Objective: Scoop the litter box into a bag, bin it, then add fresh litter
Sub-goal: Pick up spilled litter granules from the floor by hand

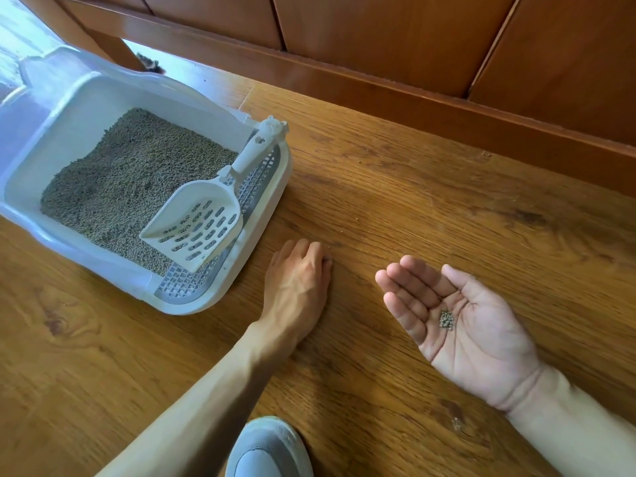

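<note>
My right hand (461, 318) lies palm up, fingers spread, cupping a few stray pellets (446, 319); I should keep it level while my left hand (298, 280), fingertips curled down on the floor (447, 187), pinches up more. The litter box (272, 201) sits just left of that hand, scoop (199, 222) resting inside on the litter (130, 173). My shoe (270, 449) is near.

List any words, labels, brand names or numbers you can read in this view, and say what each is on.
No readable text anywhere in this view.
White plastic litter box: no label or brand showing.
White slotted plastic scoop: only a moulded animal figure on the handle end, no lettering.
Small grey litter pellets in the open right hand: unmarked.
Left hand, wooden floor: no markings.
</note>
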A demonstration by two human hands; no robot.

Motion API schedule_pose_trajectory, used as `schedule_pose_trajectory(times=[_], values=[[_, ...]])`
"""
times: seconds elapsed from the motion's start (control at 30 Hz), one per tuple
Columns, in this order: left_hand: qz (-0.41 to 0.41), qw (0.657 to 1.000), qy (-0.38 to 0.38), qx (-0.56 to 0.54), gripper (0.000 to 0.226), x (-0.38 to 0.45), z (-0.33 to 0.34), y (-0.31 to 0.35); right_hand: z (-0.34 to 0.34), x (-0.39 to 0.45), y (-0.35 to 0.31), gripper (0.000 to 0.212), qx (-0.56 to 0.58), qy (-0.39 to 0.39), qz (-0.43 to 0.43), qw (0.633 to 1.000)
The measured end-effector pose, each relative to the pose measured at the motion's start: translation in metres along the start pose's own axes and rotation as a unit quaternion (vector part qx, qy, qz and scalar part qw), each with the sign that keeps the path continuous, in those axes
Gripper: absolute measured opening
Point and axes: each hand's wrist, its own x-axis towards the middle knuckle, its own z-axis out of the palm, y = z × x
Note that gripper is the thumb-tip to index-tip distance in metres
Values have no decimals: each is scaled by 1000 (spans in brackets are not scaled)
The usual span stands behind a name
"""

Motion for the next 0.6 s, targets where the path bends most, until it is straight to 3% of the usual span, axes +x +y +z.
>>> schedule_pose_trajectory(times=[0.33, 0.47, 0.53, 0.6], values=[[57, 995, -28, 80, 9, 6, -1, 15, -6, 2, -7, 66, 23, 0, 25, 999], [26, 999, 23, -5, 13, 5, -27, 40, -9, -1, -4, 60, -14, 59, -2, 998], [56, 992, 85, -79, 11, -2, -46, 66, -5, -2, -4, 55, 12, 93, -28, 995], [101, 983, 93, -122, 13, -10, -61, 95, 0, -1, -4, 52, 9, 126, -72, 989]])
